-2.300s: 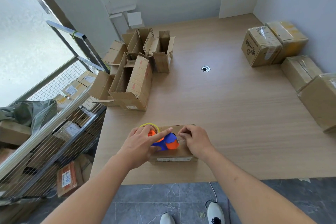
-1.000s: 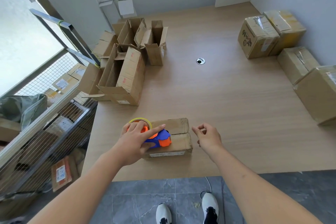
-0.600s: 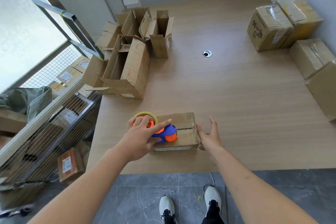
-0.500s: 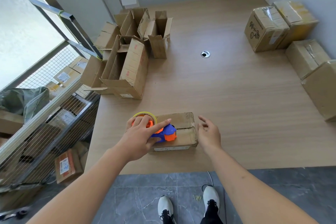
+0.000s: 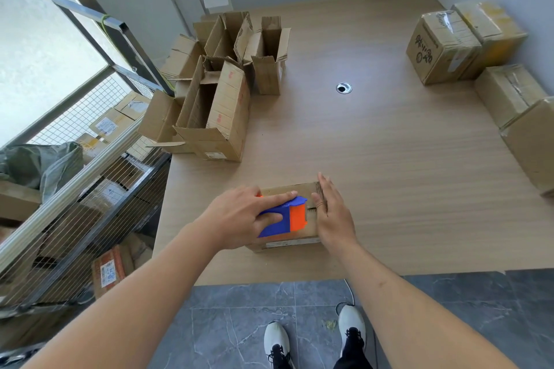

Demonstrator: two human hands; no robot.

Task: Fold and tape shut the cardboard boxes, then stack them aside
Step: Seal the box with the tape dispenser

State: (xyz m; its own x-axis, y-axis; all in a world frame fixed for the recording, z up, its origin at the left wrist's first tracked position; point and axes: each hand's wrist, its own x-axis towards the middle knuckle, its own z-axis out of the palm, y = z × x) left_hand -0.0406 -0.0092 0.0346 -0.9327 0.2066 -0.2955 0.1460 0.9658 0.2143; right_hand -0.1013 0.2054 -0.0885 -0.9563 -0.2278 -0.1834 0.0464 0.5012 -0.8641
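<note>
A small closed cardboard box (image 5: 287,213) lies near the front edge of the wooden table (image 5: 389,159), a little left of the middle. Its long axis runs left to right, along that edge, and a white label shows on its front side.

The left hand (image 5: 239,219) grips a blue and orange tape dispenser (image 5: 284,219) that sits on top of the box. The forefinger is stretched along the blue body, and the orange front of the dispenser points to the right. The right hand (image 5: 331,213) lies flat with straight fingers on the right end of the box, just beside the orange part.

At the back left part of the table stands a group of open cardboard boxes (image 5: 221,105) with flaps standing up. The biggest one (image 5: 209,120) shows a hollow inside; I cannot tell if something is in it. Along the right edge stand the taped boxes (image 5: 479,63), close together, with shiny clear tape on top. A round metal cable hole (image 5: 344,88) is in the table surface, between the two groups.

Left of the table is a wire mesh cage (image 5: 75,174) holding more cardboard parcels with labels. Below the front edge is a grey stone tile floor (image 5: 239,323) with two white shoes (image 5: 314,338).
</note>
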